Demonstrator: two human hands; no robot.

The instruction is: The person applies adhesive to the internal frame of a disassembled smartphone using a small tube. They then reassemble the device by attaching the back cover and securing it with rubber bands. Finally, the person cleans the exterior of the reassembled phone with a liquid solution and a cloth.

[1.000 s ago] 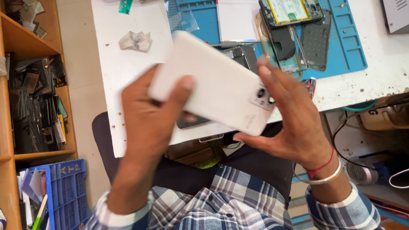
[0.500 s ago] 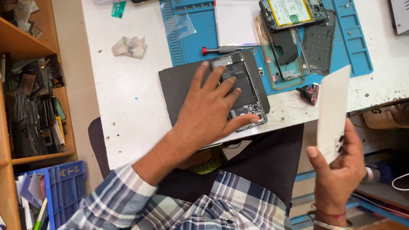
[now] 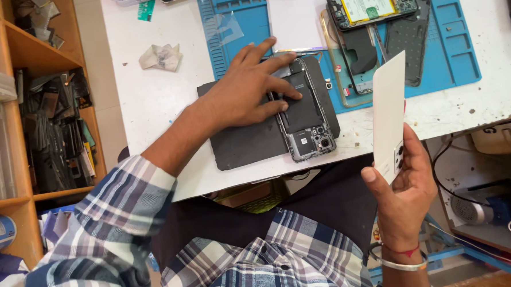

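on the dark mat (image 3: 238, 144), left hand (image 3: 247, 92) fingers spread on opened phone (image 3: 306, 110); right hand (image 3: 404, 188) pinching white back cover (image 3: 388, 112).

Bright, even light falls across the white bench (image 3: 150, 102), nearly washing out its right side. The upright white phone back cover (image 3: 388, 115) reads pale and flat, with little shading. Soft, short shadows sit under the left hand (image 3: 247, 95). The wooden shelves (image 3: 27, 56) at left stay dim. Focus is sharp at centre; edges bow slightly from the wide lens.
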